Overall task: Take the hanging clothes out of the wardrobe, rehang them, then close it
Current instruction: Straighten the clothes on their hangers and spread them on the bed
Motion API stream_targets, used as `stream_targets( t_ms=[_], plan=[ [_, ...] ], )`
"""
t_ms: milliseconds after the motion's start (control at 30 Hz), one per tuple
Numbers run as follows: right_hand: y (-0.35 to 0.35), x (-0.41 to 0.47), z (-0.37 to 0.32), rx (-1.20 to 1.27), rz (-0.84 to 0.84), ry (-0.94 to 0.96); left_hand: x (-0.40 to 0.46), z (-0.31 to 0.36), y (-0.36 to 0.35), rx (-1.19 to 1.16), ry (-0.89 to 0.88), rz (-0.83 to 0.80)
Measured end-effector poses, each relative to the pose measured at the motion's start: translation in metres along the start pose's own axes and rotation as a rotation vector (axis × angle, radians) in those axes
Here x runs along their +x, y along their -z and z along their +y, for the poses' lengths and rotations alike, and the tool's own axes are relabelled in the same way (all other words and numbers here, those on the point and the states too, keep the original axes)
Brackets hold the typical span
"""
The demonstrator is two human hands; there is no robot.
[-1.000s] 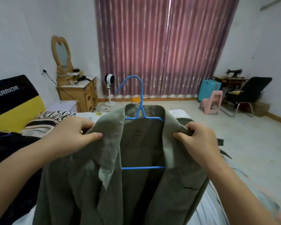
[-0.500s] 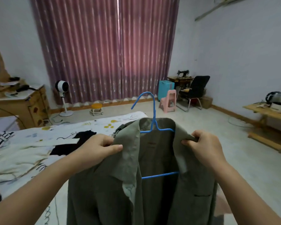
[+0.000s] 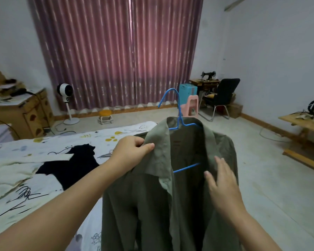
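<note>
An olive-green shirt (image 3: 145,205) hangs on a blue hanger (image 3: 179,116), held up in front of me over the edge of the bed. My left hand (image 3: 132,151) pinches the shirt's left shoulder by the collar. My right hand (image 3: 221,180) is off the cloth's right shoulder, fingers straight and spread against the shirt's right front. The hanger's hook points up and to the left; its lower bar shows inside the open front. No wardrobe is in view.
The bed (image 3: 49,180) on the left carries a black garment (image 3: 71,165) and a cream one (image 3: 9,173). A wooden dresser (image 3: 24,113), a standing fan (image 3: 65,91), a pink stool (image 3: 192,105), a black chair (image 3: 223,95) and a low wooden table (image 3: 304,124) ring the bare floor.
My right hand has let go of the shirt's right shoulder and dropped lower with fingers spread. The view has swung right across the room; my left hand keeps its grip.
</note>
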State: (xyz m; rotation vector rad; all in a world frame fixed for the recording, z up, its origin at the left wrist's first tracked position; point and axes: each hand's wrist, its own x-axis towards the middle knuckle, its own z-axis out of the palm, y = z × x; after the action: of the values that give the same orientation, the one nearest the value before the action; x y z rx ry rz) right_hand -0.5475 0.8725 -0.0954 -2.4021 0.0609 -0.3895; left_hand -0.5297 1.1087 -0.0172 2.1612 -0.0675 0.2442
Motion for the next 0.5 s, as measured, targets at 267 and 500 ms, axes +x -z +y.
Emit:
stream_targets(
  t_ms=[267, 500],
  plan=[
    [-0.085, 0.019, 0.023, 0.03, -0.37, -0.086, 0.109, -0.005, -0.041, 0.012, 0.062, 0.04],
    [-0.154, 0.086, 0.017, 0.071, -0.56, -0.235, 0.208, -0.025, -0.059, 0.125, 0.069, 0.048]
  ],
)
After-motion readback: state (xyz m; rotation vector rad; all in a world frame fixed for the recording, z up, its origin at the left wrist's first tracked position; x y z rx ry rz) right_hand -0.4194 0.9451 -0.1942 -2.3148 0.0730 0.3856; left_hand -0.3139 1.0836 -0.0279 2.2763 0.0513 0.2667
